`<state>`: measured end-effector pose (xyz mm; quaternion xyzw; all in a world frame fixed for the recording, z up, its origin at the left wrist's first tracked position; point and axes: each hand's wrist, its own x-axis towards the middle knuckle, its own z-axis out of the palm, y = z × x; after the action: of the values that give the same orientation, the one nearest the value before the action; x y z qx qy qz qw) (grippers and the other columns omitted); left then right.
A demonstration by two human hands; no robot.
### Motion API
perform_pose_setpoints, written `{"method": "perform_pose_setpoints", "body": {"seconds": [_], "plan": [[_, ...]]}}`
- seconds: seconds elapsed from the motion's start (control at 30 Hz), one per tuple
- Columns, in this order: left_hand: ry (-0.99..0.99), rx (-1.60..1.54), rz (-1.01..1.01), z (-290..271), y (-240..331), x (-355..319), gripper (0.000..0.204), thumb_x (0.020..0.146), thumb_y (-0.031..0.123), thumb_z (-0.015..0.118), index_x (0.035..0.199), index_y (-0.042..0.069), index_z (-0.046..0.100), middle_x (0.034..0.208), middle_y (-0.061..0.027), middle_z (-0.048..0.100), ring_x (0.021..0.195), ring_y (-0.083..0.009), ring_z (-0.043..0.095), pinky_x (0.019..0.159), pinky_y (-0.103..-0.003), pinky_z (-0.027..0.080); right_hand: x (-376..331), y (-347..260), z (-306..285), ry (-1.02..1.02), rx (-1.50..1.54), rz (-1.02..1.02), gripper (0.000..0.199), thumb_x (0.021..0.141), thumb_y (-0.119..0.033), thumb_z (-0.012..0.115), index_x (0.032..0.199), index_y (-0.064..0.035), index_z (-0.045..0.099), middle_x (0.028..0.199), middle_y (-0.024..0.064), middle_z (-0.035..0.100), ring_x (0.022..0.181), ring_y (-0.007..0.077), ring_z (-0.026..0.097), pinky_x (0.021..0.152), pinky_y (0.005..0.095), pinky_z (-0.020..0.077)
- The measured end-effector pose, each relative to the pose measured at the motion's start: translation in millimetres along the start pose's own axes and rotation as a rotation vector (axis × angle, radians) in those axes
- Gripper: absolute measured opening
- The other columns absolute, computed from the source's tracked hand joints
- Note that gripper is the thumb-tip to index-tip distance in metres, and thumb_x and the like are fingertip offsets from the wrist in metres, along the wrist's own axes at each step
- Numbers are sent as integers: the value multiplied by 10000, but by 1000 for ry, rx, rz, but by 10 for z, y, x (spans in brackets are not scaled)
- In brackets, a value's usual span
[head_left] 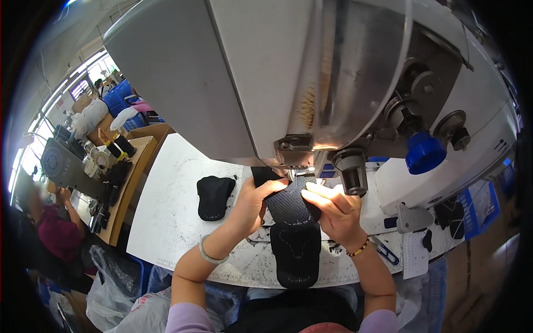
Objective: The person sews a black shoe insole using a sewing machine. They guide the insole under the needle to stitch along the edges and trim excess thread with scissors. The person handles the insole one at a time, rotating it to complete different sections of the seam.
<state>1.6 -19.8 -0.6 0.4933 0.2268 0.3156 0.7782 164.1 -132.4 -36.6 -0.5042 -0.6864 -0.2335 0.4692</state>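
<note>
Under the sewing machine, the black mesh piece is pinched at left by the left hand; it should be kept flat, pressed at right by the right hand, whose thumb is hidden, its pinch uncertain.

Two hands, a left and a right; two wrist ornaments, one pale bangle and one beaded bracelet. Three black fabric pieces can be counted, along with one pair of snips, one blue knob, and two sewing machines, one near and one far. Two tables, one white and one wooden; two dark thread cones; at least three blue crates; at least one co-worker.
</note>
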Motion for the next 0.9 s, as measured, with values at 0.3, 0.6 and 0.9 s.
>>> {"method": "perform_pose_setpoints", "body": {"seconds": [0.3,0.6,0.9], "plan": [[-55,-56,7,-121,-67,82,156,893,58,545,1009,-33,595,990,-90,626,908,-139,596,820,-273,475,-43,28,8,32,37,-14,308,648,-17,650,942,-105,668,771,-5,513,623,177,488,605,340,378],[17,-45,84,-14,178,24,182,928,53,486,1055,-29,588,1007,-80,636,927,-149,599,824,-267,473,93,282,-235,378,-71,189,212,794,104,540,962,3,622,928,117,639,789,251,595,662,307,480],[265,34,374,-598,347,61,223,892,126,603,1035,-45,611,907,-98,671,753,-127,649,667,-198,532,-9,465,-251,243,-170,459,174,869,-1,553,1029,-54,599,918,31,605,620,114,495,581,244,427]]}}
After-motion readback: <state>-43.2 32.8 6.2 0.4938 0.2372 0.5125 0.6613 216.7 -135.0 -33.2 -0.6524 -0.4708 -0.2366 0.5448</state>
